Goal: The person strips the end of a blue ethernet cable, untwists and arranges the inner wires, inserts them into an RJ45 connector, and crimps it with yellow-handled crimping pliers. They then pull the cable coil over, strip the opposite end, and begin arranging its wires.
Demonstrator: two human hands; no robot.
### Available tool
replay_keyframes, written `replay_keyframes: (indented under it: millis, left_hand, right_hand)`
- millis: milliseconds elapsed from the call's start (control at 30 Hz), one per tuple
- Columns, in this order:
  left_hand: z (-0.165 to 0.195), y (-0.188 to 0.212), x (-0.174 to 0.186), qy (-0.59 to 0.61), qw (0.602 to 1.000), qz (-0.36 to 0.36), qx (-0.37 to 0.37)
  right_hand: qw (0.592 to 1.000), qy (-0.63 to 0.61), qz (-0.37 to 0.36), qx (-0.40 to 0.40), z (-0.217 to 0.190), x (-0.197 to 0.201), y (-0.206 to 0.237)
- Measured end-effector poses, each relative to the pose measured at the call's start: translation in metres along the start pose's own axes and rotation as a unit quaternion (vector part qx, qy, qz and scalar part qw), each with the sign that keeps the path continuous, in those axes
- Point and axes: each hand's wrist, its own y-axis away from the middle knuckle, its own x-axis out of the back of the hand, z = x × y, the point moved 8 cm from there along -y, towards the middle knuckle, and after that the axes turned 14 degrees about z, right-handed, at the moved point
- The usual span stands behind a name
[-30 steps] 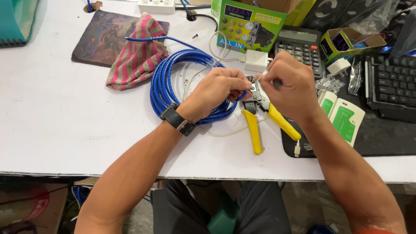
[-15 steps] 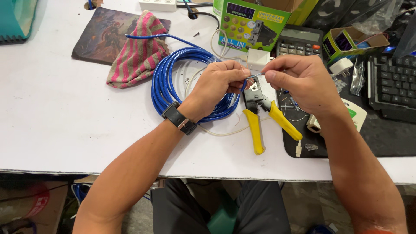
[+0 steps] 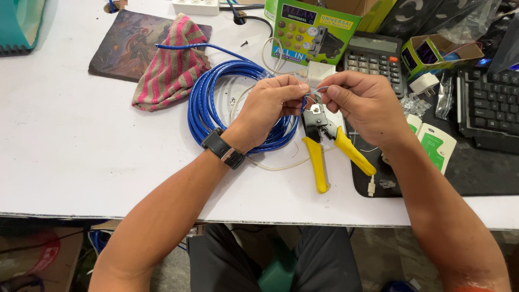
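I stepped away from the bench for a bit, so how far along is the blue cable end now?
The blue cable lies coiled on the white table. Left hand and right hand pinch its thin wires between the fingertips, just above the tool. Whether a plug is on is too small to tell. The yellow-handled crimper lies on the table, held by neither hand.

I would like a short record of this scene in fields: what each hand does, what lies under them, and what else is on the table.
Left hand: left hand pinches the end of the blue cable between its fingertips.
Right hand: right hand pinches the thin wires at the same cable end.
Below hands: yellow-handled crimping tool, lying on the table, not held.
Wrist: black watch on the left wrist.
Table: white table.
Other things: striped cloth, calculator, black keyboard, green box.
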Motion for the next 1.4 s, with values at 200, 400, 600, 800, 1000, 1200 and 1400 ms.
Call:
replay_keyframes:
  millis: [200,400,600,800,1000,1200,1400]
  left_hand:
    - [-0.002,0.003,-0.010,-0.048,0.996,-0.073,-0.025]
    - [0.002,0.011,-0.018,-0.186,0.966,-0.096,-0.150]
    - [0.002,0.012,-0.018,-0.233,0.953,-0.062,-0.184]
    - [0.003,0.010,-0.013,-0.315,0.921,0.027,-0.229]
    - [0.006,0.007,-0.002,-0.254,0.938,0.091,-0.217]
    - [0.002,0.001,0.004,-0.109,0.983,0.075,-0.126]
    - [0.006,0.003,-0.002,-0.074,0.987,0.007,-0.145]
  right_hand:
    - [0.989,-0.056,-0.094,-0.098,0.015,-0.006,0.001]
    - [0.986,0.147,-0.002,-0.076,-0.002,0.014,0.000]
    - [0.964,0.261,0.033,-0.031,-0.025,0.008,0.005]
    - [0.849,0.432,-0.007,0.303,-0.069,-0.029,0.030]
    - [0.755,0.476,-0.007,0.450,-0.081,-0.051,0.048]
    - [0.793,0.460,0.011,0.400,-0.074,-0.042,0.037]
    - [0.949,0.308,0.045,0.048,-0.031,0.001,0.006]
